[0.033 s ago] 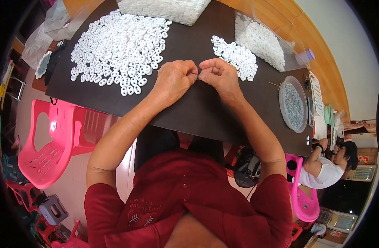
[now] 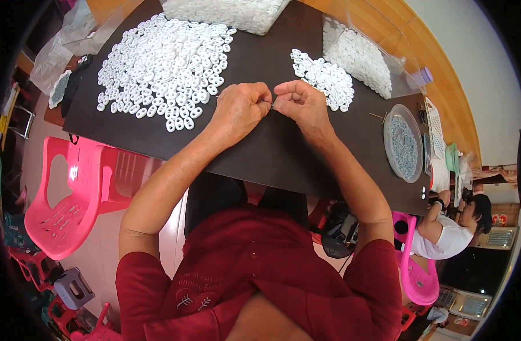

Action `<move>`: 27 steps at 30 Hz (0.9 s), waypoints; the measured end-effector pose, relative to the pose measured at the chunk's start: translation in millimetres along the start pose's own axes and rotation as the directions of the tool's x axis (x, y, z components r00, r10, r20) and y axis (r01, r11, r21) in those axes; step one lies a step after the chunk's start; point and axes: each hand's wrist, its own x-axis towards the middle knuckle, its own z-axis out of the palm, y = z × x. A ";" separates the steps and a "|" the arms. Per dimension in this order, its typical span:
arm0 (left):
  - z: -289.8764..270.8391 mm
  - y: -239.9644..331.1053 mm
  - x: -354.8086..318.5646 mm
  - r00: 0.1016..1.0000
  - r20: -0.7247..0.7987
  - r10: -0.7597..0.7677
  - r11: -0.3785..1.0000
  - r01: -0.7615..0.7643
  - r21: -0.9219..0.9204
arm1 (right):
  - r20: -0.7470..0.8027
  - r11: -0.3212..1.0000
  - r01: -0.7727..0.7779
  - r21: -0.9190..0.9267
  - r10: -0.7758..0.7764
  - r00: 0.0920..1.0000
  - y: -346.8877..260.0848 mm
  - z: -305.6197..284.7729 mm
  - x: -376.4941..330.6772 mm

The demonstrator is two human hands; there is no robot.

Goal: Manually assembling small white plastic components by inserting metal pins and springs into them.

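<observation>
Over the dark table, my left hand (image 2: 240,111) and my right hand (image 2: 306,111) meet almost fingertip to fingertip, both closed in a pinch. Between the fingertips shows a tiny metal piece (image 2: 272,105), thin and greyish, too small to name surely. The left fingers hide whatever else they hold. A wide pile of white oval plastic pieces with two holes (image 2: 164,62) spreads left of my left hand. Just beyond my right hand lies a smaller heap of similar white pieces (image 2: 327,79).
A round clear tub (image 2: 389,142) of small metal screws stands at right, two thin brass-coloured pins (image 2: 376,115) beside it. Clear bins of white pieces (image 2: 357,57) (image 2: 232,14) line the far side. A pink chair (image 2: 73,193) stands left; another person (image 2: 448,230) sits at right.
</observation>
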 end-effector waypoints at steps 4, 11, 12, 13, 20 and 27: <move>-0.8 -0.9 1.5 0.999 0.014 0.029 0.999 -0.029 0.023 | 0.011 0.999 0.005 -0.053 -0.004 1.000 -2.2 0.2 0.0; 2.4 -3.3 0.1 0.987 -0.009 0.161 0.984 -0.160 0.079 | 0.016 0.999 -0.005 -0.046 0.006 1.000 -2.7 -0.5 1.0; 2.1 -4.1 0.1 0.987 -0.009 0.162 0.984 -0.160 0.079 | 0.017 0.999 0.003 -0.054 -0.002 1.000 -3.1 0.2 0.9; 1.6 -5.2 0.0 0.986 -0.014 0.168 0.984 -0.167 0.055 | 0.018 0.998 0.010 -0.063 -0.008 1.000 -3.4 0.9 0.6; 1.6 -5.1 -0.4 0.988 -0.031 0.154 0.988 -0.153 0.034 | 0.024 0.976 0.085 -0.202 -0.082 0.996 -4.3 5.2 -2.5; 0.4 -6.7 -0.7 0.992 -0.039 0.118 0.993 -0.117 0.015 | 0.060 0.912 0.196 -0.360 -0.187 0.981 3.6 0.7 -1.4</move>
